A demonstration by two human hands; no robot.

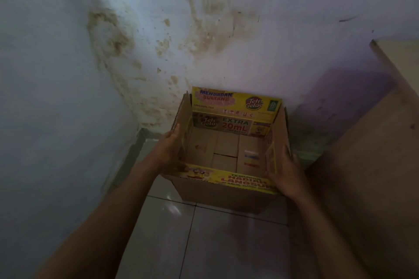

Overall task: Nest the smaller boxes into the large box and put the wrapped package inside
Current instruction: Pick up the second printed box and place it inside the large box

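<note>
An open cardboard box (226, 197) with yellow printed flaps stands on the tiled floor against the wall. Its flaps stand up and its inside holds nothing; only the folded bottom flaps show. My left hand (169, 149) grips the box's left side at the upright flap. My right hand (284, 170) presses on the right side, fingers around the right flap. No smaller boxes and no wrapped package are in view.
A stained, peeling wall (158, 52) rises right behind the box and runs along the left. A tall brown cardboard or wooden panel (374, 154) stands close on the right. Glossy white floor tiles (215, 240) lie in front of the box.
</note>
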